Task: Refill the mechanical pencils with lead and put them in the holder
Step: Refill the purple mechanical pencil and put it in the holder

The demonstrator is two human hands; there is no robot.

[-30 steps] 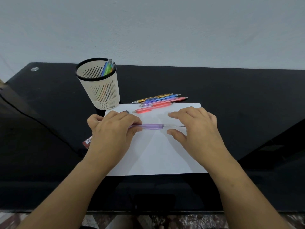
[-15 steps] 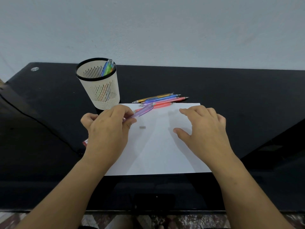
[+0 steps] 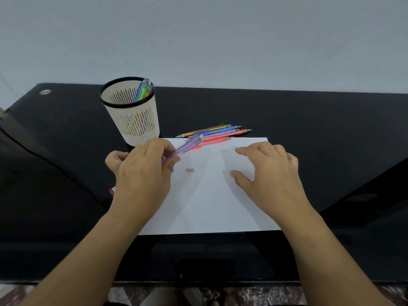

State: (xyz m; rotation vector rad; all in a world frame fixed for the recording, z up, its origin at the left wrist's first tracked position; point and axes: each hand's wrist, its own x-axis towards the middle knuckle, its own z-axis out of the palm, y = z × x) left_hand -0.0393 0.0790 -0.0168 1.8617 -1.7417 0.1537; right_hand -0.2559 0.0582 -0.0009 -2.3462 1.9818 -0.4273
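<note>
My left hand (image 3: 141, 173) pinches the purple pencil (image 3: 184, 148) over the paper (image 3: 209, 206) near the holder (image 3: 136, 120), right hand (image 3: 269, 171) spread empty, and one careless brush could roll that small grey cap (image 3: 189, 170) away.

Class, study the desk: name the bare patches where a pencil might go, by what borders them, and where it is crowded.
Free: the near half of the paper, between the left hand and right hand, this side of the grey piece; the black desk right of the paper. Crowded: the paper's far edge, where loose pencils lie beside the holder.
</note>
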